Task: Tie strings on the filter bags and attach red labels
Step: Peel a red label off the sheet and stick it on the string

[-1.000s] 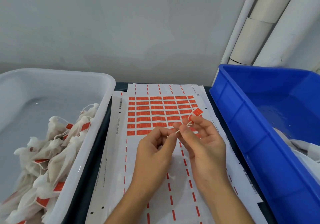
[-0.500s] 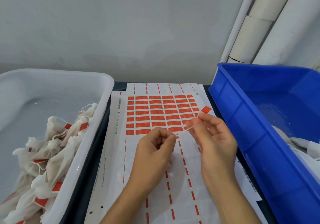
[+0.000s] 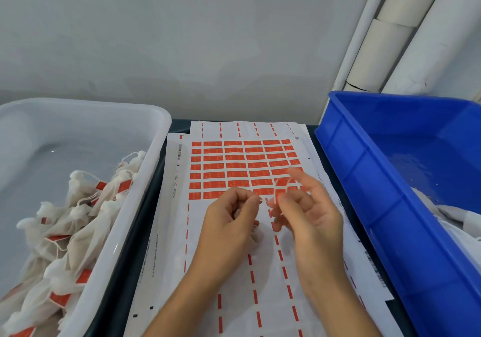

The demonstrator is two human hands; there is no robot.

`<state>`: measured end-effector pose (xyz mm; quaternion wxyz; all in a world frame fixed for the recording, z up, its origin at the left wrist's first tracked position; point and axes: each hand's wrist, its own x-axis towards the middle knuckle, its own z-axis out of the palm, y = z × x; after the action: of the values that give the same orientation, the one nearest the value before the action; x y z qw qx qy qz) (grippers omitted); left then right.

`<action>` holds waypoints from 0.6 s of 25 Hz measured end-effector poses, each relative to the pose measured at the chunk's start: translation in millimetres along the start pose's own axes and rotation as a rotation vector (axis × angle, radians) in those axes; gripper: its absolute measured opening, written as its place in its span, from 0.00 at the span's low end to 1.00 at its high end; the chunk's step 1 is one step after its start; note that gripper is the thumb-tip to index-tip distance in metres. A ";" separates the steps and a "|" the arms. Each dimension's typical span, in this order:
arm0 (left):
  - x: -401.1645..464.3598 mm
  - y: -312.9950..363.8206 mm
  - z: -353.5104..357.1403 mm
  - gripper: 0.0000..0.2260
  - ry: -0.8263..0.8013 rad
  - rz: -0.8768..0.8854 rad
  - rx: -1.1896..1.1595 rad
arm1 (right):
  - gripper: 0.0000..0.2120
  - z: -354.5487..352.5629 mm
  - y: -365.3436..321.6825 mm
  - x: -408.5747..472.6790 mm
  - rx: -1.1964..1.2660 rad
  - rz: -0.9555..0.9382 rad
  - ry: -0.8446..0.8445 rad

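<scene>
The left hand (image 3: 229,222) was curled around a small filter bag (image 3: 256,236) and pinched one end of its string (image 3: 279,189). The string looped up toward one o'clock, to the right hand (image 3: 309,211), whose fingers pinched it; they looked blurry. I think the knot needed both hands, and they nearly touched.

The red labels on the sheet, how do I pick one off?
Probably take a red label in the lowest row, at a corner on its bottom edge, coming from the near side. Below that row the sheet is already peeled bare, so the edge is open, with no neighbours to catch. The left hand and right hand are busy with string.
</scene>
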<state>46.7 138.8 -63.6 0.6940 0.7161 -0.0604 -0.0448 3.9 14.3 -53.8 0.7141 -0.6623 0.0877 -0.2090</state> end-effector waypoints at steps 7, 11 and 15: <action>-2.2 2.7 0.9 0.09 -0.040 -0.002 -0.018 | 0.05 6.1 4.7 -0.2 0.030 0.162 0.015; -2.3 5.1 0.4 0.10 -0.056 -0.004 -0.037 | 0.04 8.0 6.0 -0.9 0.048 0.195 0.013; -3.1 6.8 1.0 0.10 -0.063 -0.005 -0.051 | 0.04 9.5 6.9 -0.7 0.035 0.189 0.019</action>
<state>43.2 138.1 -57.0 0.7095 0.6967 -0.0793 -0.0707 8.4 23.5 -59.7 0.7411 -0.6366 0.1530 -0.1484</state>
